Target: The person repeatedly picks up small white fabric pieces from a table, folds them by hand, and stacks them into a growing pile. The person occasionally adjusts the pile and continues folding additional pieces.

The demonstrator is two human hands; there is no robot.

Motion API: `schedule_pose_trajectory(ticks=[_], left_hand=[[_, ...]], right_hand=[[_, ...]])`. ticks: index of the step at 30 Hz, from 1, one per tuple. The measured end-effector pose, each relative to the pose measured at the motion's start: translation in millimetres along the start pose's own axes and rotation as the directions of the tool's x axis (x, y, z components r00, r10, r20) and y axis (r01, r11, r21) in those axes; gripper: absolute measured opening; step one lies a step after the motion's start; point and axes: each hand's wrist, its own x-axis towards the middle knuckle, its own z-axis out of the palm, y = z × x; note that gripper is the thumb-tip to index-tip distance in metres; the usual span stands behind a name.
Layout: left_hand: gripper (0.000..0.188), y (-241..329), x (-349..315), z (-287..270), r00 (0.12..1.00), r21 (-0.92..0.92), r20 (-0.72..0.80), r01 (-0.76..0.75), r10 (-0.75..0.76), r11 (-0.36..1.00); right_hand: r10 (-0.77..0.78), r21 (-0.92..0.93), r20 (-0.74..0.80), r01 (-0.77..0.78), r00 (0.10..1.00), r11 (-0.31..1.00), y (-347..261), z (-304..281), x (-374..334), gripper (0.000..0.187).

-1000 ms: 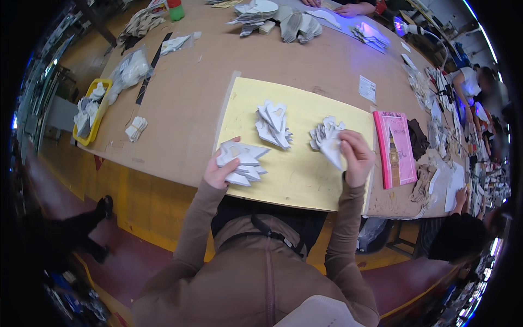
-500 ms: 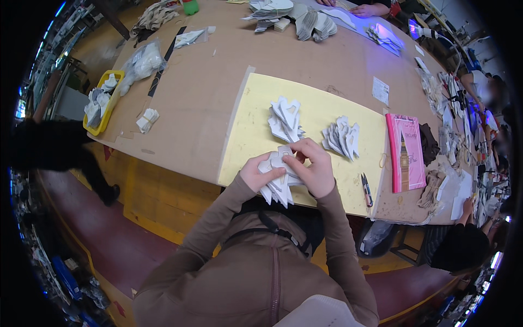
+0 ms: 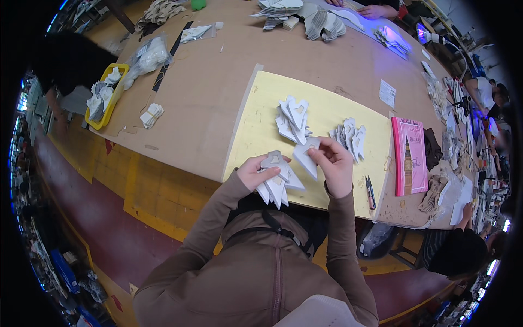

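My left hand (image 3: 256, 172) is closed on a fanned stack of white cut pieces (image 3: 275, 182) with pointed ends, held over the near edge of the yellow sheet (image 3: 261, 98). In my right hand (image 3: 333, 163) a single white pointed piece (image 3: 306, 156) is pinched between thumb and fingers, apart from the stack. Just beyond my hands lies a loose pile of similar white pieces (image 3: 293, 117). A second pile of white pieces (image 3: 348, 137) rests farther right on the sheet, partly behind my right hand.
Thread snips (image 3: 370, 192) and a pink book (image 3: 409, 156) lie to the right. At the left edge stand a yellow basket (image 3: 115, 103) with white pieces, a banded bundle (image 3: 151, 115) and a plastic bag (image 3: 150, 57). A co-worker's hands (image 3: 370, 11) work at the far side.
My right hand has moved right, away from the stack, with one piece now separate in its fingers. The left hand keeps the stack. The dark-clothed person at left has moved farther back.
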Motion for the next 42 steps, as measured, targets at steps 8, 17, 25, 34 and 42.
schedule_pose_trajectory(ticks=[8,17,25,34,42], left_hand=[[0.039,-10,0,-3,0.998,0.078,0.058,0.013,-0.017,0.997],[0.066,-2,-13,-10,0.995,-0.059,0.074,-0.068,0.072,0.996],[0.066,8,-16,-20,0.996,-0.002,0.059,-0.063,0.063,0.998],[0.064,-10,-14,-28,0.996,0.021,0.015,-0.087,0.086,0.996],[0.051,0,-9,-17,0.994,0.059,-0.024,-0.103,0.104,0.993]], right_hand=[[0.041,-0.146,0.064,-0.031,0.997,0.989,20,23,4,0.023],[-0.005,-0.049,-0.020,0.004,1.000,0.999,17,18,8,0.020],[-0.088,-0.049,-0.154,0.081,0.984,0.996,-5,-2,15,0.020],[-0.232,-0.271,-0.425,0.122,0.875,0.955,-16,-99,20,0.020],[-0.166,-0.229,-0.380,0.081,0.910,0.970,-16,-91,17,0.022]])
